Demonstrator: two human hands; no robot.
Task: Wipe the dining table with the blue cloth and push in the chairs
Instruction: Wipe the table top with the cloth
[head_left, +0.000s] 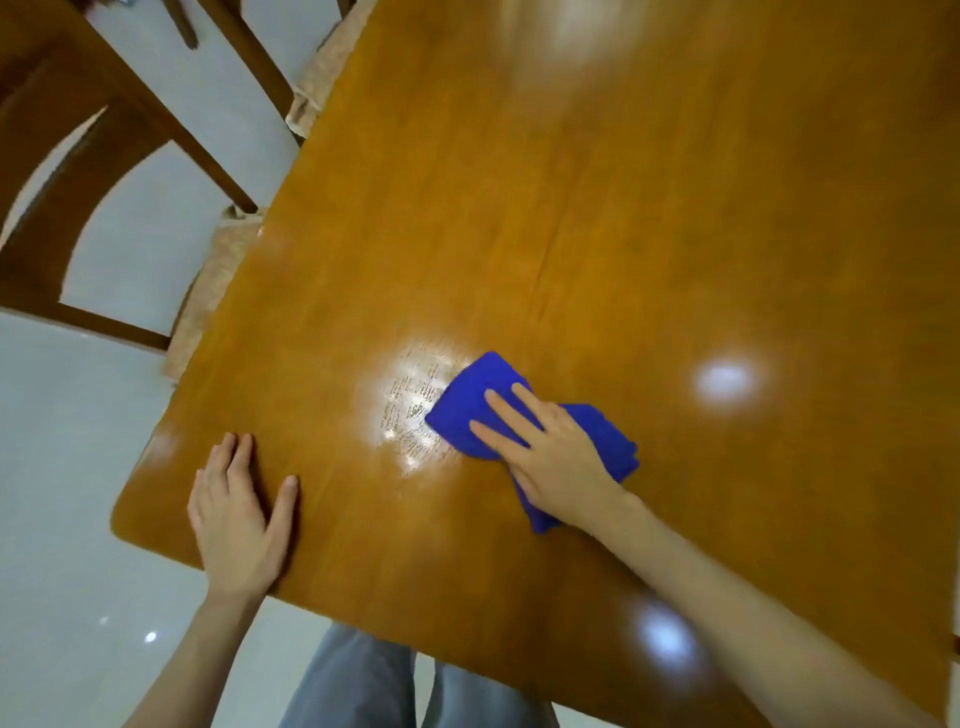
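- We see bare surface (597, 208) ahead and to the right of our right hand (550, 457): open sweep there.
- Our left hand (239, 525) lies flat by the near-left corner, blocking a leftward pass.
- Chairs (104, 145) crowd the left edge, their cushions reaching under it.

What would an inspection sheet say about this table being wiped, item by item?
Surface: glossy wooden dining table, with light glare and a streaky shiny patch just left of the cloth.
Job's things: blue cloth, bunched, lying on the table; wooden chairs along the far left side, cushioned seats reaching the table edge.
Clutter: nothing seen.
Hands: right hand presses on the cloth with straight fingers; left hand rests flat on the near corner.
Cables: nothing seen.
Surroundings: pale shiny floor; the person's grey trousers below the table edge.
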